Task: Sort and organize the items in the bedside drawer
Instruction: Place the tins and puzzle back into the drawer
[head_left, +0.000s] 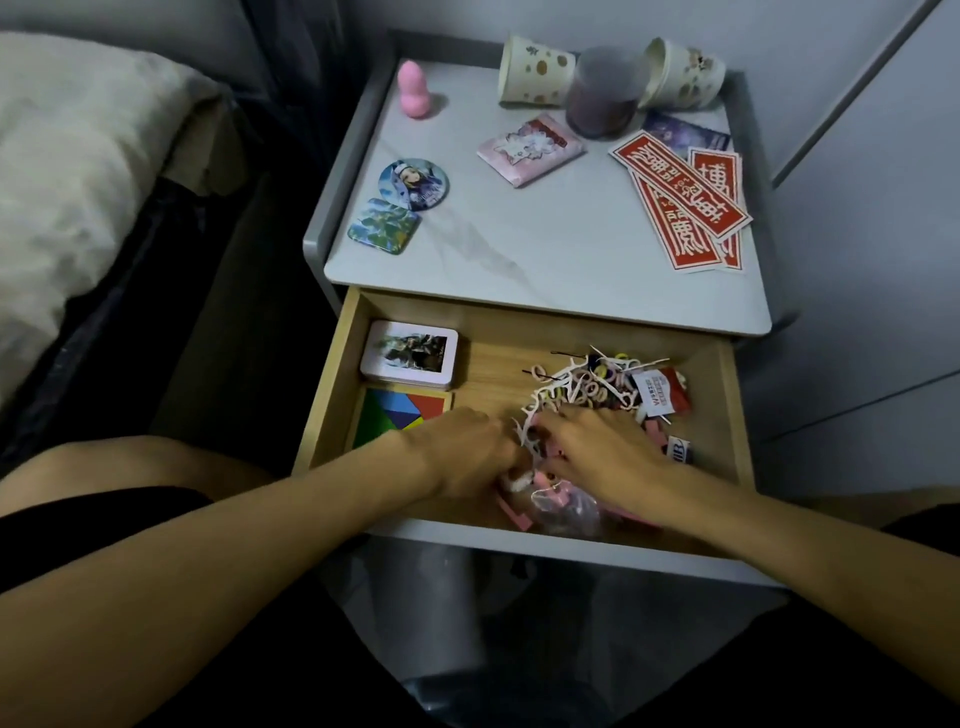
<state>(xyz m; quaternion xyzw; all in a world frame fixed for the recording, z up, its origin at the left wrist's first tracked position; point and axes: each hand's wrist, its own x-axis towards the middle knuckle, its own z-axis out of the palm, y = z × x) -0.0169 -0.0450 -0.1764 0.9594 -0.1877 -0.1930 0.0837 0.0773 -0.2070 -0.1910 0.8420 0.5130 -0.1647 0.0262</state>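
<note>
At the near edge of the open drawer (493, 371), both hands are down in the clutter. The left hand (465, 449) sits knuckles-up with its fingers curled under, touching a crinkly pink bag (563, 506) at the drawer's six o'clock; its fingertips are hidden, so I cannot tell whether it has pinched anything. The right hand (592, 444) lies palm-down just beside it, fingers stretched loosely forward into a heap of floss picks, hair ties and hairpins (587, 387) that spreads from the drawer's centre toward two o'clock; it seems to rake, not grip. A red-and-white sachet (662, 397) rests at the heap's three o'clock. At nine o'clock a coloured puzzle (402, 415) and, behind it, a white tin (410, 353) lie square against the left wall, apparently already placed. Beyond, the surface (519, 249) carries two badges (414, 183) at nine o'clock, red stickers (685, 202) at three and paper cups (535, 70) near twelve. The step in hand looks like breaking up the loose heap; next calls for fine pinches to pull like from like, since the picks and ties are tangled together.
</note>
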